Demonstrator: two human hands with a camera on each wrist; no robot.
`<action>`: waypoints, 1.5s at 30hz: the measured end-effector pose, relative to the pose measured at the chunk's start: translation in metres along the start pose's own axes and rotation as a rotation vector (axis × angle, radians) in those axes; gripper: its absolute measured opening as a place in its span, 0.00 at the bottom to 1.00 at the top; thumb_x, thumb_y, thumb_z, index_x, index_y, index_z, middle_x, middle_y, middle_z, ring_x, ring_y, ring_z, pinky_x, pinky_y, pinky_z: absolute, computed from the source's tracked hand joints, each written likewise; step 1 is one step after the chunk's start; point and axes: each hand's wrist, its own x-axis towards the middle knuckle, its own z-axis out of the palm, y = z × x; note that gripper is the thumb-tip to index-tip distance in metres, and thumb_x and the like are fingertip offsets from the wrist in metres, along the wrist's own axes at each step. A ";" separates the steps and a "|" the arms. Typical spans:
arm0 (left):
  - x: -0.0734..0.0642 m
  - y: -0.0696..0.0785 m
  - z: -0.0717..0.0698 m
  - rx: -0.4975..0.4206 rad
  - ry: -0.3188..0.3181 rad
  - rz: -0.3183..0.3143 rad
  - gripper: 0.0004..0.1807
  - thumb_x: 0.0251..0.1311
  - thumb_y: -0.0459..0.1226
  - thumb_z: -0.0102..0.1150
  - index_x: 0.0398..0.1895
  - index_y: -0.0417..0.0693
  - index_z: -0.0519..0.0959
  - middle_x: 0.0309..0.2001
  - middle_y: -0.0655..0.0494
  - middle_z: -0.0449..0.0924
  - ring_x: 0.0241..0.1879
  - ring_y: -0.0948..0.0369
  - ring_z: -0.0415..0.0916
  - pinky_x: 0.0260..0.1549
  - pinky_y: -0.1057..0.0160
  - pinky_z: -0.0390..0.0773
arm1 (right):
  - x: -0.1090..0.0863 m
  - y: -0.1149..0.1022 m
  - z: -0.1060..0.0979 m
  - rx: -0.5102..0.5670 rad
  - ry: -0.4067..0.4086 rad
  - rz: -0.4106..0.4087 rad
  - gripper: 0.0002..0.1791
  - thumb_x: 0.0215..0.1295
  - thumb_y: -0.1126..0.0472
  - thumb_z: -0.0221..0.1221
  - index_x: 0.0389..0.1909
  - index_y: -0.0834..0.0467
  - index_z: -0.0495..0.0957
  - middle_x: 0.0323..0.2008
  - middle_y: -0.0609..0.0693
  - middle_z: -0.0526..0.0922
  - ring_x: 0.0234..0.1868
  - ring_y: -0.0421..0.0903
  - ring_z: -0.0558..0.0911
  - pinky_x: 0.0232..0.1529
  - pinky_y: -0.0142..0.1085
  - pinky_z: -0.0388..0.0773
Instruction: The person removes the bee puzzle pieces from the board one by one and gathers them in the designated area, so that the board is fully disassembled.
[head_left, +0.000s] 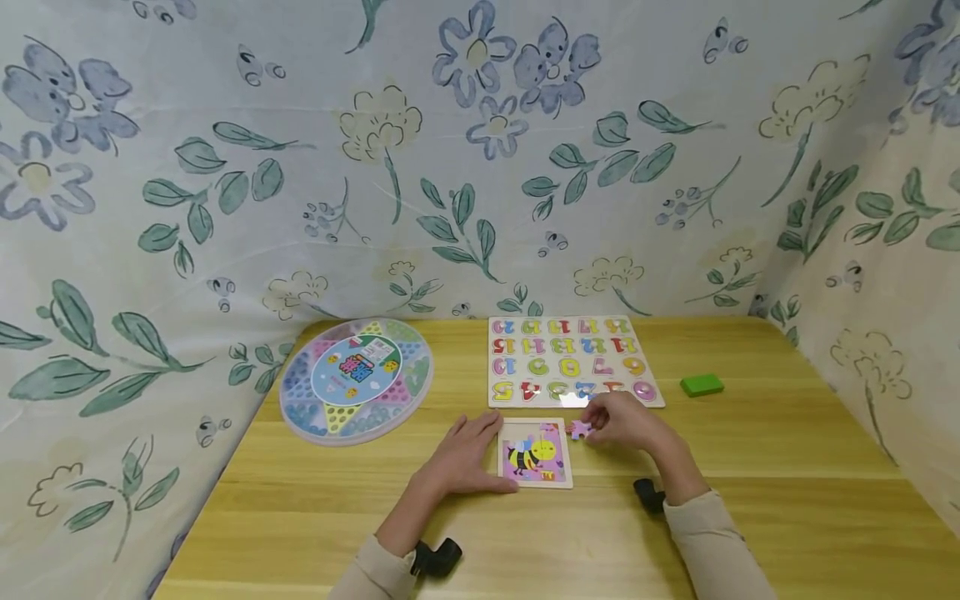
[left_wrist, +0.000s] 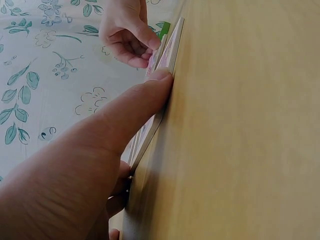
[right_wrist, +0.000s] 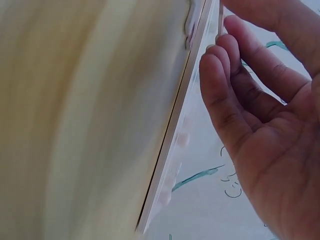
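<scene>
A small bee jigsaw puzzle in a pale wooden frame lies on the table, with a bare strip along its top. My left hand holds the frame at its left side, thumb on the near edge and fingers by the far left corner. In the left wrist view the thumb presses on the frame's rim. Just right of the frame, my right hand pinches a pink jigsaw piece between thumb and fingertips. Only the thin edge of that piece shows in the right wrist view.
Behind the puzzle lies a number board with colourful numerals. A round Chinese checkers board is at the back left, and a green block at the right. Floral cloth hangs behind the wooden table.
</scene>
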 end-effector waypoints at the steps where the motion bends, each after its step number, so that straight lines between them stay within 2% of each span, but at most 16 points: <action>1: 0.000 0.000 0.000 -0.001 0.000 -0.001 0.62 0.45 0.73 0.59 0.77 0.48 0.52 0.78 0.56 0.51 0.77 0.59 0.48 0.76 0.48 0.47 | -0.001 0.001 -0.001 -0.004 0.000 -0.003 0.12 0.48 0.66 0.72 0.34 0.60 0.82 0.30 0.49 0.81 0.32 0.42 0.76 0.34 0.31 0.77; 13: 0.000 0.000 -0.001 -0.007 -0.004 -0.003 0.61 0.45 0.73 0.58 0.77 0.48 0.52 0.78 0.56 0.50 0.77 0.59 0.48 0.76 0.48 0.47 | -0.009 0.016 -0.015 -0.002 0.006 0.043 0.12 0.49 0.67 0.71 0.37 0.61 0.83 0.33 0.50 0.82 0.34 0.42 0.77 0.35 0.31 0.78; 16: 0.001 0.000 -0.002 -0.007 -0.001 -0.003 0.61 0.45 0.72 0.58 0.77 0.48 0.52 0.78 0.56 0.50 0.77 0.59 0.48 0.76 0.48 0.47 | -0.009 0.023 -0.020 -0.016 0.011 0.031 0.12 0.50 0.67 0.71 0.37 0.62 0.83 0.33 0.50 0.82 0.34 0.43 0.77 0.35 0.31 0.78; 26: 0.000 0.001 -0.003 -0.019 0.001 -0.004 0.62 0.45 0.72 0.59 0.77 0.47 0.52 0.78 0.55 0.51 0.77 0.58 0.48 0.76 0.48 0.46 | -0.011 0.037 -0.025 0.037 -0.019 0.092 0.11 0.51 0.68 0.70 0.38 0.63 0.83 0.35 0.52 0.83 0.35 0.44 0.77 0.36 0.34 0.78; 45: 0.000 0.000 -0.002 -0.010 0.006 0.000 0.62 0.45 0.72 0.59 0.77 0.48 0.53 0.78 0.56 0.51 0.77 0.59 0.48 0.76 0.49 0.46 | -0.013 0.032 -0.020 0.002 -0.003 0.076 0.13 0.50 0.70 0.67 0.39 0.65 0.83 0.35 0.52 0.82 0.34 0.43 0.77 0.34 0.32 0.77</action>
